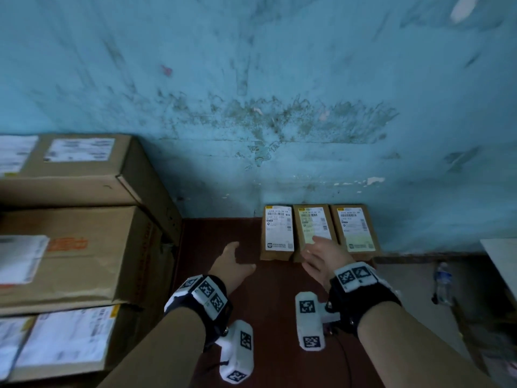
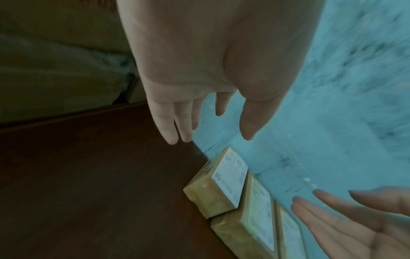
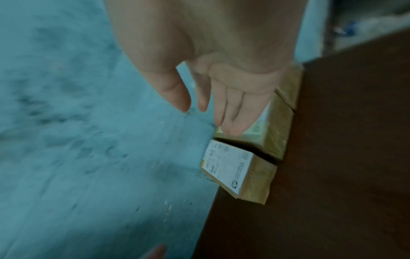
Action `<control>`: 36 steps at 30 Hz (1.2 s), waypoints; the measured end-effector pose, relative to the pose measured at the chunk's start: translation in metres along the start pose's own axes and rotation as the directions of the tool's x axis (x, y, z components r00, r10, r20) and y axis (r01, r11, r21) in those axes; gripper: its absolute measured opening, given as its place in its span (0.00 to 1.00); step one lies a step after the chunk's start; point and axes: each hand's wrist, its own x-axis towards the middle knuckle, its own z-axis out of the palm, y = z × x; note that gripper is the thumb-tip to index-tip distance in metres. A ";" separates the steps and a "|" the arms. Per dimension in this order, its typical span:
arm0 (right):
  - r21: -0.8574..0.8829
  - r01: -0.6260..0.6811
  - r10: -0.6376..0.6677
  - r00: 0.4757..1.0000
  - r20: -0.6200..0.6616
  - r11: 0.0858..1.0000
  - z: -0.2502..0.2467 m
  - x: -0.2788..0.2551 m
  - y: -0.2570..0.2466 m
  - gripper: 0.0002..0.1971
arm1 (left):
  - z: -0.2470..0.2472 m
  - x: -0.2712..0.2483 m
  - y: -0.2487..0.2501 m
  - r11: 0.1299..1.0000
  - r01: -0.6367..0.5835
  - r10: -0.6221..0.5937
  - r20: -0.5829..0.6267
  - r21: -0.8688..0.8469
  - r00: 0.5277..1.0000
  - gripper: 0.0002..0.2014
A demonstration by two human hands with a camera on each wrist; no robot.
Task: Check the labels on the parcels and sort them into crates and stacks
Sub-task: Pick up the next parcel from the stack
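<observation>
- Right hand (image 1: 326, 259) hovers flat, fingers straight, over the middle parcel (image 1: 312, 228); contact unclear.
- Left hand (image 1: 230, 263) spread, holding nothing, above the brown table (image 1: 218, 233).
- Three parcels in a row against the blue wall (image 1: 251, 79).
- Cardboard boxes (image 1: 78, 247) stacked left.

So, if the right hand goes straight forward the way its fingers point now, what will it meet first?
Most likely the middle parcel: the right hand is open, fingertips already over its label's near end. Whether they touch it is unclear. Beyond it stands the blue wall.

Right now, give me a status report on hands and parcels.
Left hand, right hand open, empty. Three small parcels against wall. Right hand above middle one. Nothing blocking.
</observation>
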 end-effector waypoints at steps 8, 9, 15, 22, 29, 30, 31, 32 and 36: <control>-0.641 0.299 -0.341 0.938 0.062 0.706 0.046 -0.104 -0.052 0.22 | -0.072 -0.099 0.063 0.940 -0.169 0.203 -0.088 0.296 0.975 0.37; -0.695 0.334 -0.381 0.920 0.093 0.637 0.052 -0.121 -0.058 0.23 | -0.083 -0.114 0.072 0.926 -0.190 0.230 -0.086 0.327 0.969 0.37; -0.825 0.501 -0.524 0.792 0.315 0.261 0.086 -0.224 -0.095 0.26 | -0.151 -0.202 0.118 0.843 -0.321 0.403 -0.111 0.431 0.909 0.35; -0.829 0.558 -0.589 0.665 0.460 -0.017 0.123 -0.331 -0.111 0.26 | -0.215 -0.296 0.127 0.757 -0.342 0.502 -0.160 0.557 0.850 0.34; -0.798 0.563 -0.565 0.595 0.571 -0.214 0.126 -0.419 -0.098 0.28 | -0.241 -0.385 0.121 0.548 -0.239 0.578 -0.156 0.801 0.801 0.28; -0.790 0.570 -0.574 0.577 0.581 -0.226 0.123 -0.430 -0.094 0.27 | -0.241 -0.396 0.119 0.516 -0.226 0.592 -0.154 0.826 0.791 0.27; -0.784 0.574 -0.580 0.563 0.588 -0.236 0.118 -0.439 -0.090 0.27 | -0.241 -0.406 0.117 0.492 -0.214 0.602 -0.153 0.844 0.784 0.27; -0.780 0.575 -0.583 0.555 0.593 -0.247 0.113 -0.447 -0.084 0.27 | -0.241 -0.415 0.114 0.476 -0.203 0.608 -0.153 0.856 0.779 0.26; -0.799 0.536 -0.568 0.580 0.583 -0.272 0.081 -0.466 -0.054 0.27 | -0.231 -0.449 0.102 0.409 -0.188 0.611 -0.115 0.893 0.783 0.27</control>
